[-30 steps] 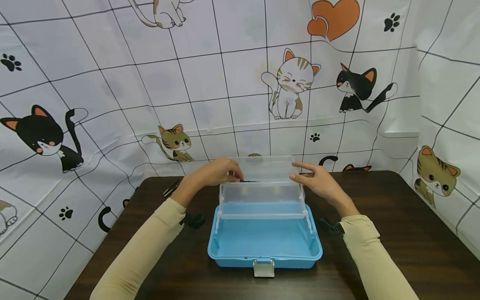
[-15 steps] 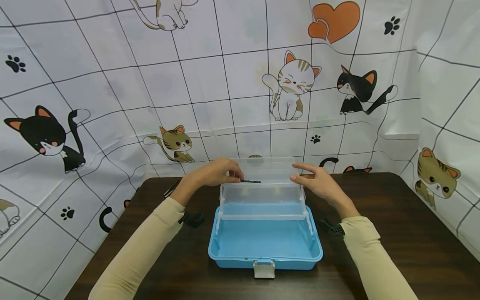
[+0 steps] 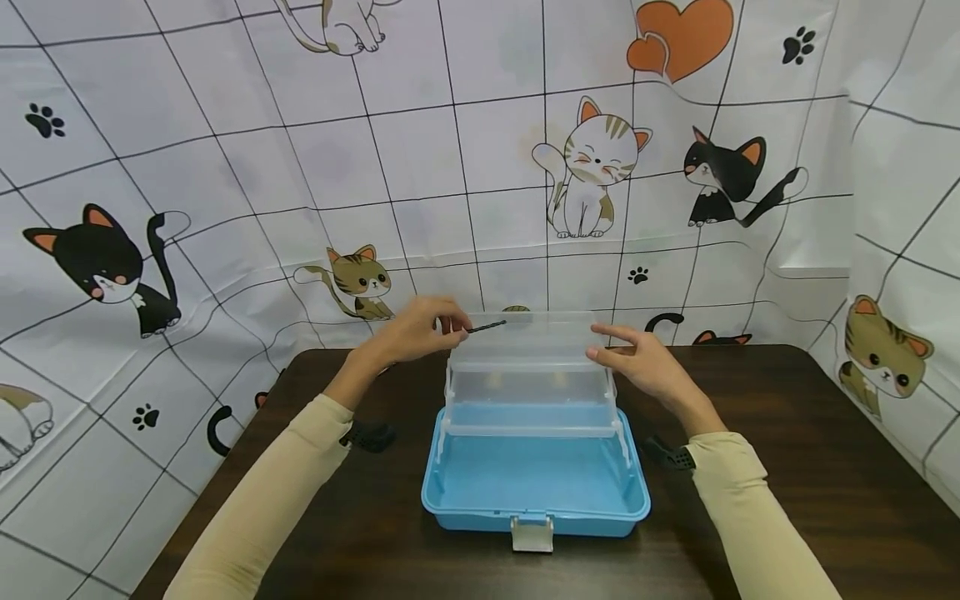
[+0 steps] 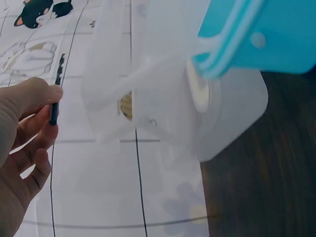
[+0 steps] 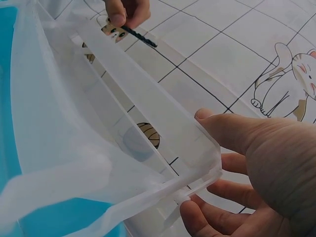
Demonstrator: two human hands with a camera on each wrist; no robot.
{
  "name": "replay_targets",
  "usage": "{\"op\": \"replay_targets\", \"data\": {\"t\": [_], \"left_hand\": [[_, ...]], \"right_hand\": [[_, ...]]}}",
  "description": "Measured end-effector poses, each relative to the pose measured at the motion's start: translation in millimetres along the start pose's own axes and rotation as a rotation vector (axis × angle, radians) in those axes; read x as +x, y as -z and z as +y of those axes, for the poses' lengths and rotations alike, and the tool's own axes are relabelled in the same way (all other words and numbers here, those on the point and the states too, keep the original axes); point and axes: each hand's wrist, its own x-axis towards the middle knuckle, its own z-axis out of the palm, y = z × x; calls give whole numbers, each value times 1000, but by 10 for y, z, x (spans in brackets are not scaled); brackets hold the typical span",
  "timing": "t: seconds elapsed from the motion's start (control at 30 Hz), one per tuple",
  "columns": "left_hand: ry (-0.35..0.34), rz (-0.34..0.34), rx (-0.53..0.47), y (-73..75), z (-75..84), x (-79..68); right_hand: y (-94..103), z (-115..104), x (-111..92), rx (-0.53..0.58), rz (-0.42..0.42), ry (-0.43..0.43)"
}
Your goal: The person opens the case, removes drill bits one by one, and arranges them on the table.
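Note:
My left hand point(image 3: 431, 327) pinches a thin black drill bit point(image 3: 487, 326) by one end, between thumb and fingers. In the head view the bit tilts slightly upward to the right, overlapping the upper clear tray point(image 3: 540, 353) of a blue toolbox point(image 3: 536, 523). Its spiral flutes show in the right wrist view, where the bit point(image 5: 140, 36) is beyond the tray's far end. My right hand point(image 3: 637, 360) holds the right end of that tray, thumb at the upper rim and fingers around the lower edge. The left wrist view shows the bit point(image 4: 57, 89) in my fingertips, beside the translucent trays.
The toolbox stands open on a dark wooden table point(image 3: 765, 467), its white latch point(image 3: 532, 535) hanging at the front. A second clear tray point(image 3: 532, 388) sits below the upper one. Behind the table hangs a white sheet point(image 3: 495, 142) printed with cats.
My left hand has risen up and slightly left, lifting the drill bit from low at the upper tray to its top edge. My right hand keeps its hold on the tray.

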Motion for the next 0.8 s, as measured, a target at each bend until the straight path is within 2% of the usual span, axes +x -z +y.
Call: {"op": "replay_targets", "data": {"t": [0.13,0.37,0.6,0.8], "left_hand": [[34,100,47,77,-65,-123],[179,225,57,153,-265,-403],[342,246,57,63,-588,-679],[394,231,38,-75,-810,-814]], "right_hand": [[0,-6,-6,7,-1,0],[-10,-14,-8,12,0,5],[-24,-11,10,12,-6,11],[-22,-16,-10,4,-2,-3]]}}
